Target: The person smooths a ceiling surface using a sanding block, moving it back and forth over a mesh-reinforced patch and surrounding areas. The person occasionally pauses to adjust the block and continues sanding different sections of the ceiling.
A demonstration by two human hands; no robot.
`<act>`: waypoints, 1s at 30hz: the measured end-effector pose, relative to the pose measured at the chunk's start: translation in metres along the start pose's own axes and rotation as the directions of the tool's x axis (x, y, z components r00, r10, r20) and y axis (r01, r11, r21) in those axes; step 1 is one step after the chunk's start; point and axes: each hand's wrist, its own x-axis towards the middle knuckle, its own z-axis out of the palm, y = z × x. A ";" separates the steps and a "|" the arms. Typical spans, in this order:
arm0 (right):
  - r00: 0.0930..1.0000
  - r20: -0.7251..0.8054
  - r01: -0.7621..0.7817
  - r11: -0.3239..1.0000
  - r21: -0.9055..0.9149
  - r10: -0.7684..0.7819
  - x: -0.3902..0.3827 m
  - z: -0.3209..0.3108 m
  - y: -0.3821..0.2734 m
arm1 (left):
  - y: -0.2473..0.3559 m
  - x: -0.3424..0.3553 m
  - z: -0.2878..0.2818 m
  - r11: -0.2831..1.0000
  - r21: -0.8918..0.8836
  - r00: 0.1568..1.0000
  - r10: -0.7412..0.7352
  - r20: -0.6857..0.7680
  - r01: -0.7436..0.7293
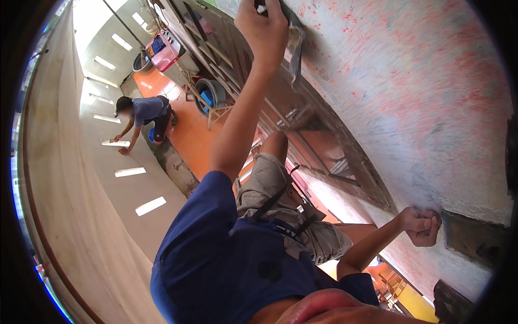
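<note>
My left hand (263,32) is raised at the top edge, fingers curled round a small dark thing with a white bit that I cannot make out. Beside that wrist hangs a grey strip (294,51), its kind unclear. My right hand (420,226) is closed against the wall (399,97), next to a dark rectangular recess (472,237). What those fingers hold, if anything, is hidden. Patchy white with red and grey smears covers the wall.
A brown-framed window (324,146) runs along the wall. At left, another person (145,113) bends by a slotted wall (113,167). Tubs (209,96) and a wooden stool (218,115) stand on the orange floor (186,137). A beige cloth (59,178) hangs at far left.
</note>
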 end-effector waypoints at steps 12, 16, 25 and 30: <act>1.000 -0.004 -0.024 0.998 0.061 0.024 -0.004 -0.003 0.000 | 0.014 -0.025 0.009 0.996 -0.081 0.999 0.039 0.012 -0.038; 1.000 0.028 0.002 0.999 0.053 -0.004 -0.008 -0.006 0.003 | 0.019 -0.055 0.000 0.990 -0.092 0.994 -0.108 0.021 0.109; 0.871 0.221 -0.481 0.855 0.195 0.440 0.005 -0.005 -0.053 | 0.068 -0.132 -0.063 0.812 -0.139 0.735 -0.422 0.532 0.567; 0.178 0.732 -0.953 0.301 -0.039 0.658 0.014 -0.019 -0.109 | 0.159 -0.154 -0.109 0.112 -0.209 0.236 -0.379 0.895 0.972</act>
